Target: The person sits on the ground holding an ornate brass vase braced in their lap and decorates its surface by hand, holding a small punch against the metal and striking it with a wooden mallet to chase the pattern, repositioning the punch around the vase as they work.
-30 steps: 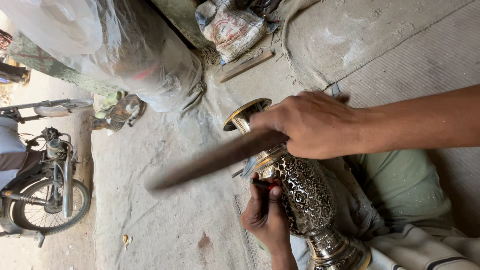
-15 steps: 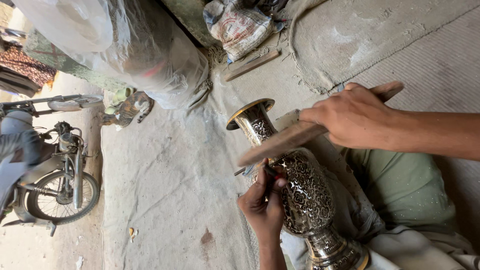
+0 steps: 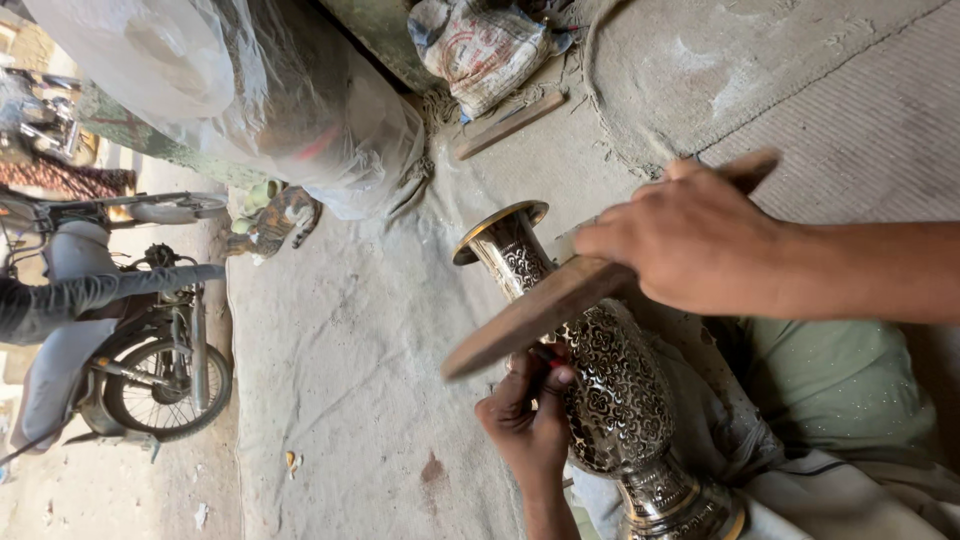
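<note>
the ground (image 3: 370, 360) is dusty grey concrete, stained and rough. a flat wooden strip (image 3: 512, 124) lies on it near the top, just beside a tied, printed sack (image 3: 480, 45). a large bundle wrapped in clear plastic (image 3: 250, 100) rests on it at the upper left. a small yellowish scrap (image 3: 292, 461) lies lower down, and a motorbike (image 3: 140, 340) stands at the left edge.

Bare ground (image 3: 350, 380) lies open left of the vase (image 3: 610, 390). A wrapped bundle (image 3: 290, 110), sack (image 3: 480, 45) and motorbike (image 3: 140, 350) hem it.
</note>
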